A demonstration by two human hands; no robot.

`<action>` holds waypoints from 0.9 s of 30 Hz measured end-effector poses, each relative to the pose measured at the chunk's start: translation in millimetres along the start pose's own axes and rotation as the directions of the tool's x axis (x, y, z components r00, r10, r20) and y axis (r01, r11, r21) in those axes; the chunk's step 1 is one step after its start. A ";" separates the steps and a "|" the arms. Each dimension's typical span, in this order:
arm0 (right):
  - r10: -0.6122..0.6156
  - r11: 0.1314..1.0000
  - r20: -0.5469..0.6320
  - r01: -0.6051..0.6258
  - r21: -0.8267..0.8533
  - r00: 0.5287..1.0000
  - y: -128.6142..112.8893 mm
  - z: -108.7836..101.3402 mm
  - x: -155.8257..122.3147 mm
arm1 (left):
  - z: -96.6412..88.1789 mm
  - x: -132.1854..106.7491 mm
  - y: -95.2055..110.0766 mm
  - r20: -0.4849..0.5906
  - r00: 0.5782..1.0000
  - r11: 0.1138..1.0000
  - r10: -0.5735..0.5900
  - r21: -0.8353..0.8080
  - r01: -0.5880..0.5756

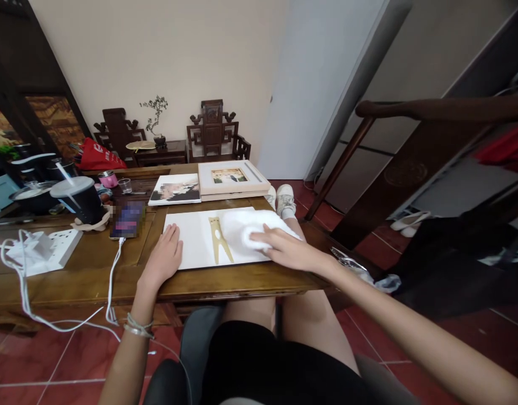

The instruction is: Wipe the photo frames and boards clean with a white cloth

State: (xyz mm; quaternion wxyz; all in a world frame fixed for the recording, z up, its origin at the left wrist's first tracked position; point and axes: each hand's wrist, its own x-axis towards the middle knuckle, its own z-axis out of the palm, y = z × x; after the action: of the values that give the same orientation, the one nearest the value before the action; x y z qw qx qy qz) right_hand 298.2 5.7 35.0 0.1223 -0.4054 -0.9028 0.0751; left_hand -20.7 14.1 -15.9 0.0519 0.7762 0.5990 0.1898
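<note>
A white rectangular board (193,239) lies flat near the table's front edge. It bears a gold figure (219,241) shaped like a long-legged animal. My left hand (168,250) rests flat on the board's left edge, fingers stretched out and holding nothing. On the right part of the board lies a fluffy white cloth (237,222), bunched up and covering the surface beneath it. My right hand (282,247) grips this cloth from the right, fingertips pressed into it; part of the cloth spreads beyond the fingers towards the back.
Behind the board sit a photo print (176,191) and a framed picture (231,177). To the left are a phone (127,219) on a white cable, a lidded drink cup (79,199) and a power strip (64,247). A wooden chair (410,109) stands at right.
</note>
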 end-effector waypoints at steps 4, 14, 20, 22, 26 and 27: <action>0.042 0.999 -0.075 -0.041 0.021 0.996 1.2 13.6 70.3 | -0.4 -0.2 -0.4 0.008 1.000 1.000 0.011 0.001 -0.011; -0.125 0.992 -0.004 0.125 0.010 0.992 -48.9 28.2 47.7 | -0.4 0.1 1.8 0.006 1.000 1.000 -0.001 0.005 0.001; -0.205 0.978 0.127 0.197 0.070 0.971 -77.4 4.5 -10.6 | 1.8 -0.9 2.4 -0.013 1.000 1.000 -0.004 0.002 0.004; -0.198 0.978 0.132 0.188 0.084 0.971 -75.7 -0.4 -5.9 | 2.0 -1.0 2.3 -0.013 1.000 1.000 -0.008 0.002 0.008; -0.176 0.984 0.099 0.173 0.042 0.979 -54.8 2.5 37.4 | 1.8 -0.5 1.4 -0.017 1.000 1.000 -0.003 -0.004 0.003; -0.168 0.986 0.084 0.168 0.013 0.982 -47.6 5.1 51.9 | 1.7 -0.3 1.1 -0.019 1.000 1.000 -0.002 -0.008 0.001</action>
State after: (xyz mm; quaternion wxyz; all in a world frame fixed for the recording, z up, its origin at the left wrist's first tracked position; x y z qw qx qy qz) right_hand 229.4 13.0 49.5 0.0908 -0.3239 -0.9379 0.0845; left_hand -19.2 13.7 -17.2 0.0495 0.7738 0.5993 0.1993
